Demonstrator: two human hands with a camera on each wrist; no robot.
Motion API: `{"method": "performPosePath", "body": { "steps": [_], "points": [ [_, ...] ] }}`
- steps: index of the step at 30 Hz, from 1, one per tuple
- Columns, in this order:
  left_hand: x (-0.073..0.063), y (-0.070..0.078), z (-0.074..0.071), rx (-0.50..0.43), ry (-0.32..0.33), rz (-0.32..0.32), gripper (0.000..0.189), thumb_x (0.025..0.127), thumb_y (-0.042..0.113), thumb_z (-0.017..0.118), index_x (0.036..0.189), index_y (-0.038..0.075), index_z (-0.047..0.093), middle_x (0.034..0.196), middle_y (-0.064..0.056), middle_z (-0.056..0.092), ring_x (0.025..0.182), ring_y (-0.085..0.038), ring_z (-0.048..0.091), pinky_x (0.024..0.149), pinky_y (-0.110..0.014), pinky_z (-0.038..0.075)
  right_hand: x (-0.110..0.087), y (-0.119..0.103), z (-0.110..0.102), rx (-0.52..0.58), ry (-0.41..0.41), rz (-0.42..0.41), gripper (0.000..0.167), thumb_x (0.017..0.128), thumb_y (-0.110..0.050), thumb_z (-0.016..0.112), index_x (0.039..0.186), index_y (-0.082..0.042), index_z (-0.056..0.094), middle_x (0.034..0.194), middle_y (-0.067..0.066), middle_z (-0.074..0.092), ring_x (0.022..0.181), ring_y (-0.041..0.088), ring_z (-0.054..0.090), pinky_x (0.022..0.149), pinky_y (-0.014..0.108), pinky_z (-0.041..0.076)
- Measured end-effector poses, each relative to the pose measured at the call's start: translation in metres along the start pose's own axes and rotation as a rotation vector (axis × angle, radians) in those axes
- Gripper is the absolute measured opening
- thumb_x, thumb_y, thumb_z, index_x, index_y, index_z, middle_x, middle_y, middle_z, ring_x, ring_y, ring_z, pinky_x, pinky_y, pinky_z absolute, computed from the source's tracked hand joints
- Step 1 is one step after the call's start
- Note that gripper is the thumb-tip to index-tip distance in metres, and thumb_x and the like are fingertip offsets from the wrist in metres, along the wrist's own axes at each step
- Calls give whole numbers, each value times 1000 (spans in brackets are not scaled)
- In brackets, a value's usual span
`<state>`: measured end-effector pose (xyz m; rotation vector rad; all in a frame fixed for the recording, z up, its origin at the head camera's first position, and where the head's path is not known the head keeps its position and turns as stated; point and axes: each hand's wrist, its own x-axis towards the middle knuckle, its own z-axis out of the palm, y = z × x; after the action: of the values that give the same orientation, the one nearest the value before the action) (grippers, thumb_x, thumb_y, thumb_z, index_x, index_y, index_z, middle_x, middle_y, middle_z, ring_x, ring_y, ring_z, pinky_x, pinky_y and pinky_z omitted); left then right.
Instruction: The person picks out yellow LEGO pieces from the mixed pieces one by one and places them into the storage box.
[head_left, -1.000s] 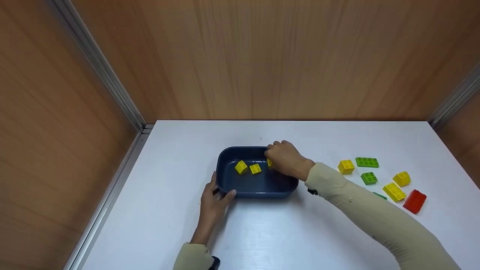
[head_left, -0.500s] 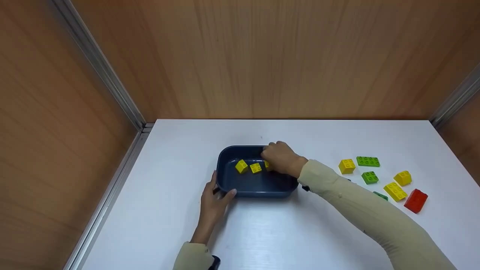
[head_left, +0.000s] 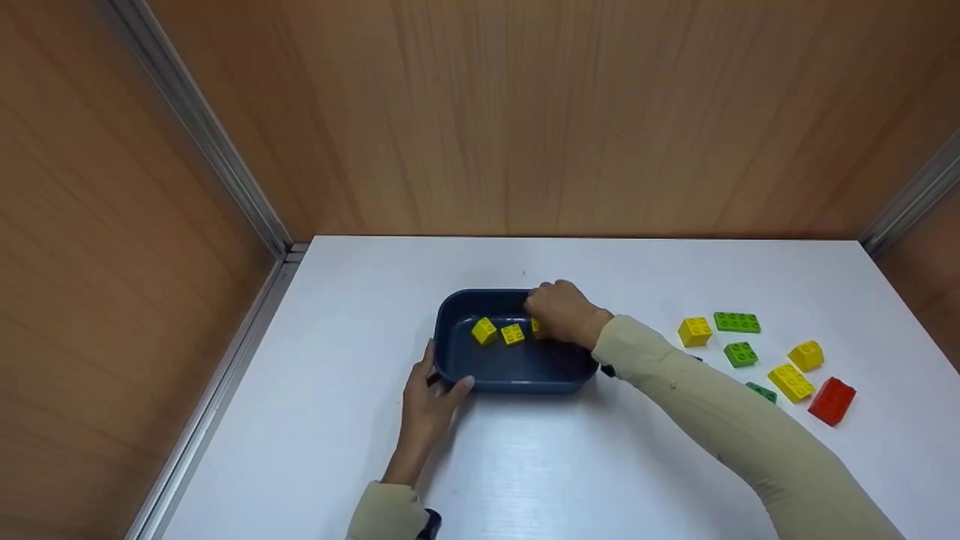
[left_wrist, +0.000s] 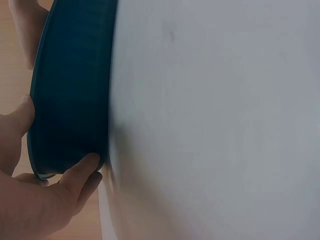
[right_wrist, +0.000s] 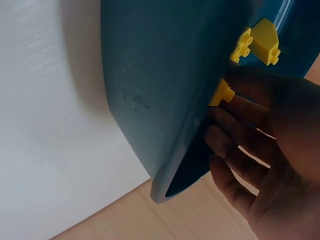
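A dark blue plastic bin [head_left: 517,387] sits on the white table. My left hand [head_left: 426,409] grips its left end, thumb at the rim and fingers along the outer wall, as the left wrist view shows. My right hand [head_left: 564,311] reaches over the bin's right side, fingers bent inside. It pinches a yellow toy brick [right_wrist: 221,94], mostly hidden by the fingers and the bin wall in the right wrist view. To its left, two more yellow bricks, a tilted one [head_left: 484,331] and a flat studded one [head_left: 513,334], lie on the bin floor.
Loose bricks lie right of the bin: a long green one [head_left: 736,322], a small green one [head_left: 741,355], yellow ones including a long one [head_left: 790,383], and a red one [head_left: 832,401]. My right sleeve [head_left: 712,409] partly covers another green brick. Wooden panels [head_left: 510,120] border the table.
My right hand has shifted slightly left and deeper into the bin with the yellow brick. My left hand keeps its grip on the bin, which stays in place.
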<state>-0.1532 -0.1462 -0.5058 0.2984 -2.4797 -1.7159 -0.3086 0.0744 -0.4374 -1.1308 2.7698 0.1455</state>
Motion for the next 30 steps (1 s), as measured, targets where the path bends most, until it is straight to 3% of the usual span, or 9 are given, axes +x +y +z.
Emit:
{"method": "performPosePath", "body": {
  "steps": [11, 18, 30],
  "points": [
    [-2, 0, 0, 12, 1, 7, 87, 97, 16, 79, 167, 5, 29, 161, -25, 43, 140, -43, 52, 118, -54, 44, -1, 1, 6, 14, 13, 18, 34, 96, -22, 81, 123, -1, 76, 113, 15, 78, 103, 31, 73, 100, 50, 58],
    [-1, -1, -1, 11, -4, 40, 86, 97, 15, 79, 166, 1, 29, 153, -26, 49, 137, -44, 54, 114, -52, 48, -3, -1, 7, -38, 31, 24, 37, 94, -25, 83, 121, -1, 76, 110, 15, 78, 100, 30, 73, 93, 48, 61],
    [-2, -2, -3, 19, -5, 21, 87, 97, 17, 79, 167, 4, 29, 157, -26, 47, 139, -43, 53, 117, -54, 45, -13, -3, 4, 5, 53, 23, 29, 97, -13, 78, 123, -2, 76, 113, 15, 76, 102, 31, 72, 98, 49, 60]
  ]
}}
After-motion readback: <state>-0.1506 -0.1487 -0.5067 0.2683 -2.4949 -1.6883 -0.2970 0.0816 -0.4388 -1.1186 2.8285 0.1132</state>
